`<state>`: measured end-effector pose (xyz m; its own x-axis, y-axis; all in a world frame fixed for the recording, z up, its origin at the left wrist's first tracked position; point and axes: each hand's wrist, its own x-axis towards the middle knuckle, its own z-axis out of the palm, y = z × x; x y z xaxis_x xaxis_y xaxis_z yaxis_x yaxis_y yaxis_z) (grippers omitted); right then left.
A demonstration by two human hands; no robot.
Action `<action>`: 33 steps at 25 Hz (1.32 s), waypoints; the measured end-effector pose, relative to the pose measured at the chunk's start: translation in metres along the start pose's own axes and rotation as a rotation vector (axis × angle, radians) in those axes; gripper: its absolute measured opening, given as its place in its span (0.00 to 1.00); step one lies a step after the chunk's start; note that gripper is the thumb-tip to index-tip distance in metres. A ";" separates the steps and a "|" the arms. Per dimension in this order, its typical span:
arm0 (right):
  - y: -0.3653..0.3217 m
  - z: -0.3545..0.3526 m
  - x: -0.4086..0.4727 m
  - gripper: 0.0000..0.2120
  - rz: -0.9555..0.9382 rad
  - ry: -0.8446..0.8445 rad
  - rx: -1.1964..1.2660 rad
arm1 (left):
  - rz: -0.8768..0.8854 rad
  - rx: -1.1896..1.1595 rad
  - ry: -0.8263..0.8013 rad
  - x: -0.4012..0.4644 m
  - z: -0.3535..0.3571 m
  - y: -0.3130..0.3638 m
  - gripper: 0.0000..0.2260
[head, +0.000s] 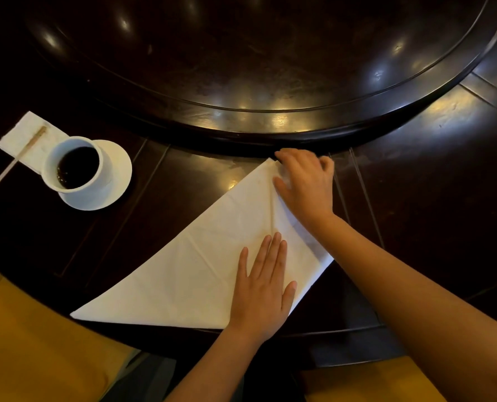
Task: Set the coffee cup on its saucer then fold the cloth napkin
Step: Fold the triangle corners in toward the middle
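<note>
left hand (263, 281) lies flat on the napkin (183, 274) — right hand (306, 184), fingers curled, pinches its top corner.

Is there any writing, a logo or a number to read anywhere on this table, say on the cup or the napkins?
None: the white coffee cup, round white saucer, folded white cloth napkin, small white paper napkin and dark wooden table show no readable text.

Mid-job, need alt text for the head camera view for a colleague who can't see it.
A person folds a white cloth napkin on a dark wooden table: left hand presses flat on it, right hand works the far corner. At left, a coffee cup sits on its saucer beside a stir stick on a paper napkin.
</note>
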<state>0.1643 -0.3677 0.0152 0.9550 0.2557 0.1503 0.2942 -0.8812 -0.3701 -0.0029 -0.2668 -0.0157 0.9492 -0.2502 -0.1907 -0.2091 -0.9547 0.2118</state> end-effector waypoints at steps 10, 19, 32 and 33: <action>0.010 0.024 -0.013 0.29 -0.204 -0.381 -0.236 | 0.001 0.019 -0.022 -0.010 0.002 0.002 0.33; -0.014 -0.008 -0.113 0.27 -0.061 -0.177 -0.079 | 0.064 0.002 -0.028 -0.026 0.003 -0.005 0.29; 0.053 -0.012 -0.100 0.34 0.032 -0.384 -0.288 | 0.076 0.043 -0.029 -0.027 0.003 -0.009 0.32; 0.052 -0.012 -0.101 0.34 0.040 -0.377 -0.290 | 0.092 0.047 -0.030 -0.029 0.004 -0.012 0.32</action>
<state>0.0831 -0.4445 -0.0081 0.9282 0.2986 -0.2219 0.2856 -0.9542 -0.0893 -0.0293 -0.2488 -0.0161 0.9182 -0.3413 -0.2009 -0.3066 -0.9337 0.1849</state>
